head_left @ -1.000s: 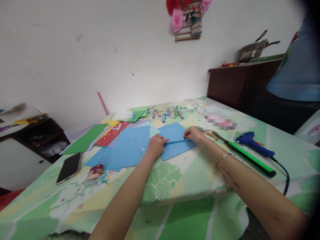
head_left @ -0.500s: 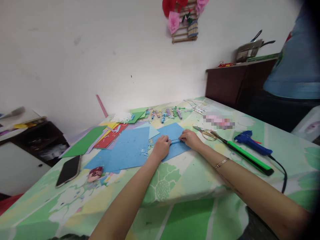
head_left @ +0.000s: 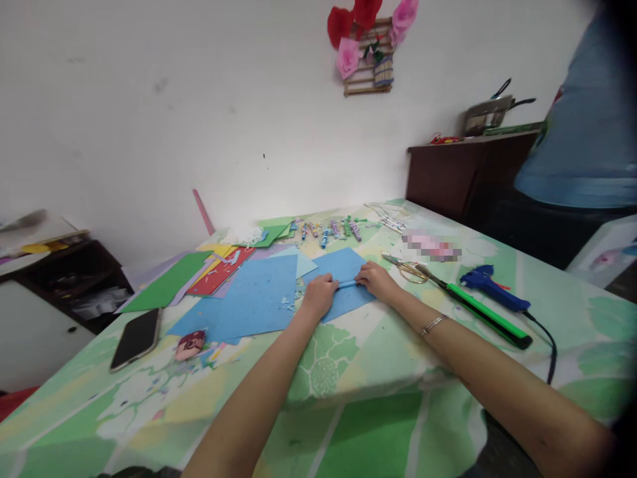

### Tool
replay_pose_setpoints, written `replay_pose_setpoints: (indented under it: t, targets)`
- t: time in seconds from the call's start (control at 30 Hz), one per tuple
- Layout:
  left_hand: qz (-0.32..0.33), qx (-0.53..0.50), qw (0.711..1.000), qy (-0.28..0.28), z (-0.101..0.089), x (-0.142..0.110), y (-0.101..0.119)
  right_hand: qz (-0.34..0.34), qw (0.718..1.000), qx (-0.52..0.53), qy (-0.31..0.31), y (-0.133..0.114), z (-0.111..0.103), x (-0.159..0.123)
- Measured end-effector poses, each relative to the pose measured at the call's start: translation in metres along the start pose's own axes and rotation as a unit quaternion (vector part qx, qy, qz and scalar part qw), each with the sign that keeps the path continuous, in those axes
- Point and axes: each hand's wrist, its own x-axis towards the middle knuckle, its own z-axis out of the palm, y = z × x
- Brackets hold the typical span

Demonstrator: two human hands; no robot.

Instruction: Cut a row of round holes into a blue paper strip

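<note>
Between my two hands lies a thin blue roll, apparently foam or paper, on top of a blue sheet. My left hand has its fingers closed on the roll's left end. At the other end, my right hand pinches the roll with thumb and fingers. Larger blue sheets sit left of my left hand, strewn with small scraps. Just beyond my right hand are gold-handled scissors and a green flat iron.
A blue glue gun with a black cord is at the right. Small decorated rolls stand at the back. Coloured sheets, a phone and a small pink-and-maroon item occupy the left. A person in a blue top is at far right.
My hands have come closer together along the roll, the left moving right and the right slightly left. The blue strip under them now looks like a narrower roll. The view has shifted slightly.
</note>
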Motion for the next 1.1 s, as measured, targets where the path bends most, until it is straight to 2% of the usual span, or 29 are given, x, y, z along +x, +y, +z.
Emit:
replay_pose_setpoints:
  t: [0.2, 0.33, 0.5, 0.7, 0.83, 1.1]
  targets:
    - [0.001, -0.023, 1.000, 0.020, -0.005, -0.004, -0.002, -0.007, 1.000, -0.002, 0.015, 0.000, -0.001, -0.001]
    - [-0.002, -0.042, 0.999, 0.021, -0.002, -0.001, -0.005, 0.007, 1.000, -0.003, 0.017, 0.002, 0.004, 0.000]
    - [-0.006, -0.065, 0.998, 0.009, 0.004, 0.003, -0.014, 0.027, 1.000, -0.009, 0.007, 0.003, 0.005, 0.000]
    - [0.018, -0.095, 0.995, -0.023, 0.000, 0.000, -0.036, 0.027, 0.999, -0.015, -0.018, 0.006, -0.006, -0.004]
    - [0.023, -0.116, 0.992, -0.030, 0.000, 0.000, -0.041, 0.031, 0.999, -0.016, -0.028, 0.006, -0.009, -0.004]
    - [0.001, -0.191, 0.981, -0.014, 0.007, -0.001, -0.040, 0.025, 0.999, -0.016, -0.043, -0.013, -0.007, 0.002]
